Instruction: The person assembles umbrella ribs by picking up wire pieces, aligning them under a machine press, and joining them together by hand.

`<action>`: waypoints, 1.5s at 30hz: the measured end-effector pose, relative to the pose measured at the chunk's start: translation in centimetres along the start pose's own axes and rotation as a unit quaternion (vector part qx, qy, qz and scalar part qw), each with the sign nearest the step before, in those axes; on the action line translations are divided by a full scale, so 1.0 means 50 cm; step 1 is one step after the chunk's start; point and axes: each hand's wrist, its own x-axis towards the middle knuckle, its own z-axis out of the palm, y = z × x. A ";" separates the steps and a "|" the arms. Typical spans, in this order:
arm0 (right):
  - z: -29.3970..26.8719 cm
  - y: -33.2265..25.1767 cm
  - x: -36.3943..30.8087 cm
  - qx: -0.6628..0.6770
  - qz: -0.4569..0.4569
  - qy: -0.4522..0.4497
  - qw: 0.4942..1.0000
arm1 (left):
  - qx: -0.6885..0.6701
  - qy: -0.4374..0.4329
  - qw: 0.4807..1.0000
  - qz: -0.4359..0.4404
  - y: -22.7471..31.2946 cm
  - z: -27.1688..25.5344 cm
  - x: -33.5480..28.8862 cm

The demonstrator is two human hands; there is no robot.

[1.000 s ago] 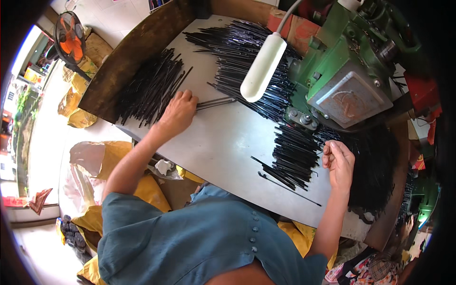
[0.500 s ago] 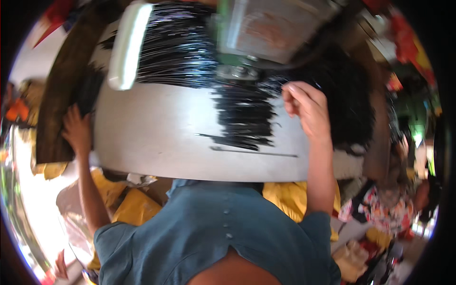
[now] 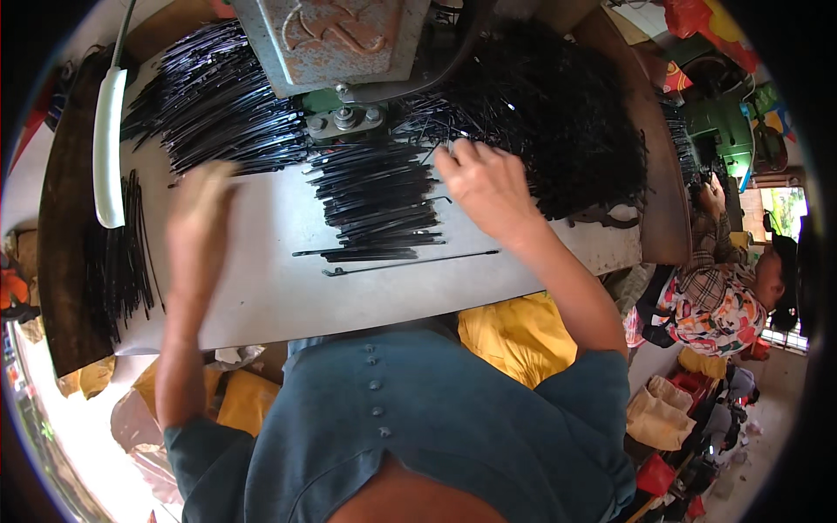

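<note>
My left hand [image 3: 202,205], smeared by motion, is above the metal table between the left bundle of black strips [image 3: 118,253] and the middle stack; its fingers cannot be made out. My right hand [image 3: 486,181] is closed, fingers bent and tips together, at the edge of a large tangled heap of thin black strips [image 3: 549,122]. Whatever it pinches is too small to make out. Left of it lies a neat stack of black strips [image 3: 375,196], directly below the metal clamp plate [image 3: 344,122] of a green machine. One single strip [image 3: 410,263] lies apart in front of the stack.
A wide layer of black strips [image 3: 231,100] covers the table's back left. The machine's grey housing [image 3: 340,39] overhangs the table [image 3: 261,288]. A white tube lamp [image 3: 109,148] hangs at left. Wooden boards [image 3: 658,192] edge the sides. Another person [image 3: 715,296] sits at far right.
My left hand has moved right, from the left bundle to over the table. My right hand stays beside the heap. The whole view has shifted as my head turned.
</note>
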 end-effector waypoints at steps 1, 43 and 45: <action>0.005 -0.009 0.006 -0.031 -0.043 0.020 0.998 | -0.029 -0.031 0.997 0.063 0.030 0.019 0.013; 0.002 -0.058 0.109 0.837 0.371 0.096 0.391 | -0.087 -0.001 0.995 0.046 0.068 0.078 0.078; 0.004 -0.061 0.114 0.844 0.377 0.100 0.369 | -0.092 -0.010 0.996 0.007 0.060 0.073 0.072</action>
